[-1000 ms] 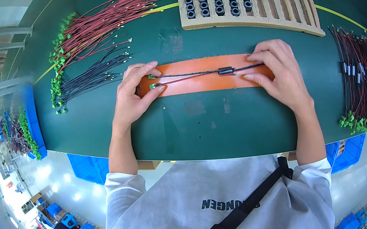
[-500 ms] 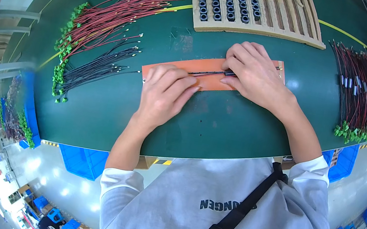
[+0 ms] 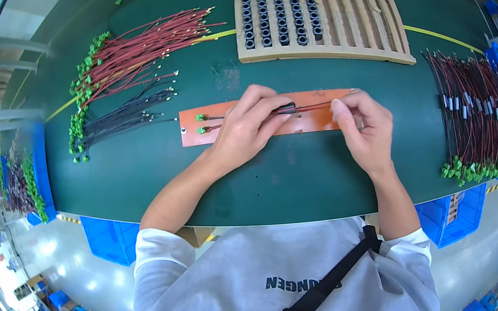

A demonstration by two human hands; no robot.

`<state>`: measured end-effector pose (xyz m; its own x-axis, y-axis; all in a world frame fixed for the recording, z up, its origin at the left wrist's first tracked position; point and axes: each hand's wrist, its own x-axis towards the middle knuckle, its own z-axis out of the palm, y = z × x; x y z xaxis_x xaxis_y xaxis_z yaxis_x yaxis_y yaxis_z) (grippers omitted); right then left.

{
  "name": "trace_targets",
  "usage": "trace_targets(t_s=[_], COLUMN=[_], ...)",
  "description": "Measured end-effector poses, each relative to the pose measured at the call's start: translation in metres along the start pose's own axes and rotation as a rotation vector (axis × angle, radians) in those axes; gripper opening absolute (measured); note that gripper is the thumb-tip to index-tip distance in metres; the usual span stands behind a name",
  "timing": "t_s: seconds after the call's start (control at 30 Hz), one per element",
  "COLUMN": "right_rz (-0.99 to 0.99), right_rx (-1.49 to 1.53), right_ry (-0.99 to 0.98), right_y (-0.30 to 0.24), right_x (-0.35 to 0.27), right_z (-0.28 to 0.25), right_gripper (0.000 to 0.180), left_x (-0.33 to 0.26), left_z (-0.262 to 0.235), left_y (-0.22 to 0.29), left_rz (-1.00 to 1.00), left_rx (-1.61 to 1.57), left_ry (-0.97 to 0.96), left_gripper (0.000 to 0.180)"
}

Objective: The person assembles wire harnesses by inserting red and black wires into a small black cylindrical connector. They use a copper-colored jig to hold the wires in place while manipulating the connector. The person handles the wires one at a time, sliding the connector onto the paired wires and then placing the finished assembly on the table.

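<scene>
The left hand point(image 3: 243, 129) is closed in a pinch, its thumb and fingers gripping a short black cylindrical sleeve point(image 3: 286, 108) threaded on thin wires, over the middle of a long orange rectangular board point(image 3: 315, 122). The fingers cover part of the sleeve. The right hand point(image 3: 368, 132) is at the right end of the board with its thumb and fingertips drawn together; it seems to be pinching the far end of the thin red wire point(image 3: 315, 107), though the fingers hide the exact contact. To the left of the left hand, 2 small green plastic plugs point(image 3: 202, 130) lie on the board near its left end, 1 above the other, with wires running from them under the hand.

The board lies at a slant on a dark green tabletop point(image 3: 298, 177). Beyond it is a tan slotted tray point(image 3: 332, 54), with 5 columns of dark ring-ended pieces point(image 3: 282, 21) in its left part. To the left lie a bundle of red wires point(image 3: 150, 37) and a smaller bundle of black wires point(image 3: 128, 108), with green plugs at their left ends. At the right are red-and-black wire assemblies point(image 3: 443, 79) with grey cylinders point(image 3: 465, 112) midway along them, beside a blue bin wall point(image 3: 496, 65).
</scene>
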<state>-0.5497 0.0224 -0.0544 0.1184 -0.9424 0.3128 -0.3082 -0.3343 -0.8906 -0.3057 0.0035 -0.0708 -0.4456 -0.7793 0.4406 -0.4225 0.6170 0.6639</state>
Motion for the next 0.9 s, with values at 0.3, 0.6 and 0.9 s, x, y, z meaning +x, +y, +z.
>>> trace_targets(t_s=[0.3, 0.6, 0.9], right_rz=[0.458, 0.453, 0.449], right_rx=[0.599, 0.599, 0.564], right_ry=[-0.108, -0.087, -0.173], right_y=[0.0, -0.002, 0.009], right_x=[-0.01, -0.008, -0.008], right_z=[0.042, 0.046, 0.044], right_gripper=[0.02, 0.017, 0.016], left_x=[-0.016, -0.017, -0.02], left_z=[0.008, 0.009, 0.007], left_y=[-0.003, -0.002, 0.0], left_rz=[-0.041, -0.046, -0.145], left_rx=[-0.244, -0.253, -0.313], left_ry=[0.145, 0.153, 0.099], left_gripper=[0.027, 0.024, 0.027])
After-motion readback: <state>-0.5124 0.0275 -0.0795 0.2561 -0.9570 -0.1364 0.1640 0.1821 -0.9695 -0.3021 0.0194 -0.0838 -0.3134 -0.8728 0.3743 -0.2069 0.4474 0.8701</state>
